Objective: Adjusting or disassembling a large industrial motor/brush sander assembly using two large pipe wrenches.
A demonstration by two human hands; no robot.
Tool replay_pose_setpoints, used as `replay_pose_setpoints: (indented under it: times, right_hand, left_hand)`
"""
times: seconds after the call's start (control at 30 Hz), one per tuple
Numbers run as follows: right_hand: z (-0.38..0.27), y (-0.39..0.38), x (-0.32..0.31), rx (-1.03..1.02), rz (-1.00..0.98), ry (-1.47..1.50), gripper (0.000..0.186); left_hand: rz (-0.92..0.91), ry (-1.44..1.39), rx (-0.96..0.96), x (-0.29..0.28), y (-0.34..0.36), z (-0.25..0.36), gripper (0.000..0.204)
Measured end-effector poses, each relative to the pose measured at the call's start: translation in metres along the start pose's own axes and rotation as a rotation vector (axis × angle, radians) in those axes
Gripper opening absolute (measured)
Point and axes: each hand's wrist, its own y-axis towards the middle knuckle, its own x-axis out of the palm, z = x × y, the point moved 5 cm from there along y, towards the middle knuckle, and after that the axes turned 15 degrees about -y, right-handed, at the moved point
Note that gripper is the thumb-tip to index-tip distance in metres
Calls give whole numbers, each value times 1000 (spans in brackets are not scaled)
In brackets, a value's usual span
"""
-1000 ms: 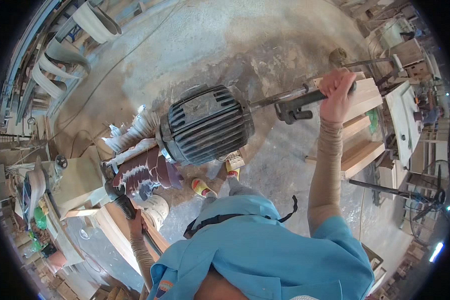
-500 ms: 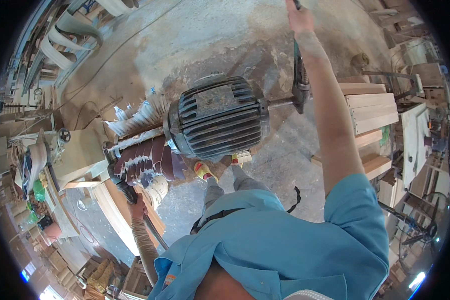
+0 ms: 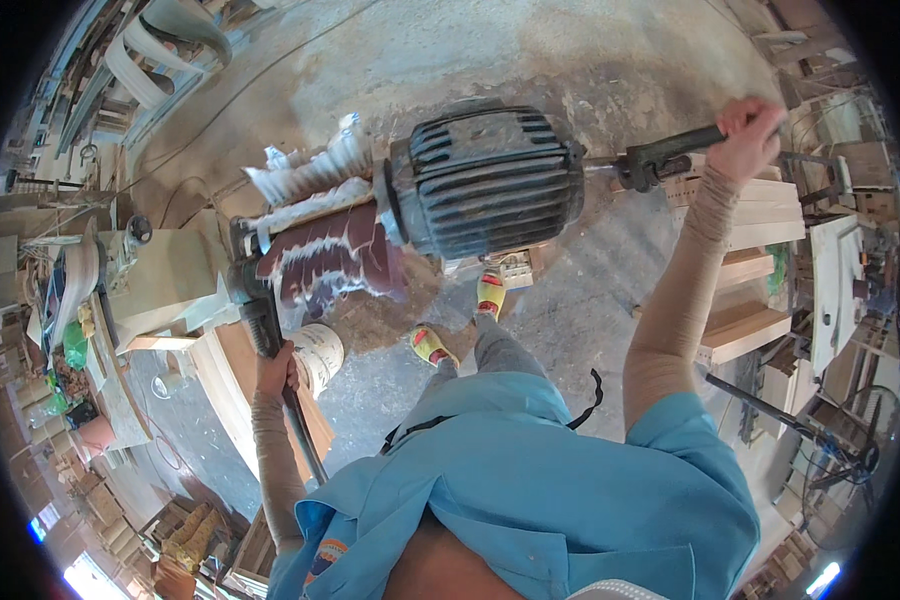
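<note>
A dark ribbed electric motor (image 3: 495, 185) fills the middle of the view, ahead of my feet. On its left end sits a sanding brush (image 3: 335, 255) with maroon abrasive strips and frayed pale bristles. My left hand (image 3: 277, 370) is closed round a dark bar handle (image 3: 262, 322) that joins the brush's outer end. On the opposite side, a second dark handle (image 3: 675, 155) sticks out from the motor's right end. The fingers of my right hand (image 3: 748, 138) are wrapped round its outer end. What holds up the motor cannot be seen.
Stacked wooden pieces (image 3: 755, 215) lie to the right, beside a white panel (image 3: 835, 290). Left of my legs are a white bucket (image 3: 320, 358) and long boards (image 3: 232, 395). A thin cable (image 3: 260, 80) crosses the floor at the far left.
My right hand has swung right and nearer, turning the right handle from pointing away to pointing right. The motor and brush have shifted right and farther away. My feet have moved.
</note>
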Motion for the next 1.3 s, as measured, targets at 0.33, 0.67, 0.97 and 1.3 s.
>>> replay_pose_setpoints:
  times: [0.33,0.67,0.97,1.3]
  right_hand:
    - [55,58,31,124,-8,-123,23]
    - [220,106,115,371,-458,-590,35]
    - [-15,-22,-37,-132,258,-112,39]
    - [47,56,24,84,38,-163,33]
  left_hand:
    - [92,-59,92,-4,48,-45,26]
    - [76,104,411,-17,88,-91,31]
    - [-28,-107,-92,2,12,-19,23]
    - [301,173,176,-31,68,-61,27]
